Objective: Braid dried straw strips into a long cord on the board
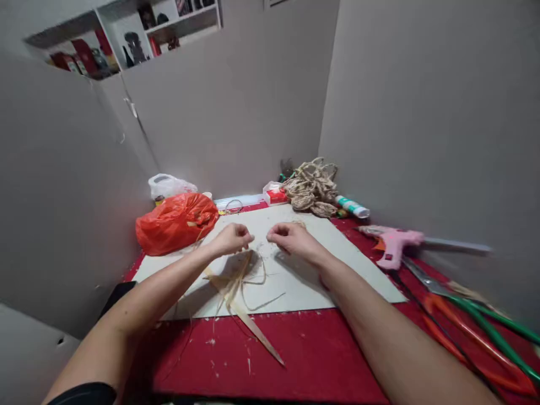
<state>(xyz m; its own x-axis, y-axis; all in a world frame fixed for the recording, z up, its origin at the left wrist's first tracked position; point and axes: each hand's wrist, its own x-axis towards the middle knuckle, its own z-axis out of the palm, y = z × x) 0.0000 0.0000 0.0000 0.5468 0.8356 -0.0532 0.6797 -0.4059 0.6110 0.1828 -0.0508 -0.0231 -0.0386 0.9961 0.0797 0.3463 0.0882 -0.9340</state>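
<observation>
My left hand [232, 238] is raised over a white board [350, 264], its thumb and fingers pinched together. Facing it across a small gap, my right hand [292, 238] is pinched in the same way. Whatever the fingertips hold, if anything, is too thin or small to make out. Below and left of the hands, a bundle of pale dry straw-like strips [233, 289] lies on the board. One wide pointed strip [261, 336] reaches past the board's front edge onto the red tabletop [307, 349]. Small pale scraps are scattered between and below the hands.
An orange-red plastic bag [177, 224] and a white bag [171, 184] stand back left. Coiled braided cord [312, 185] is heaped at the back beside a red-and-white box [275, 194]. Right lie a pink glue gun [396, 242], scissors [426, 278] and a white-and-teal roll [353, 207]. Walls enclose the table.
</observation>
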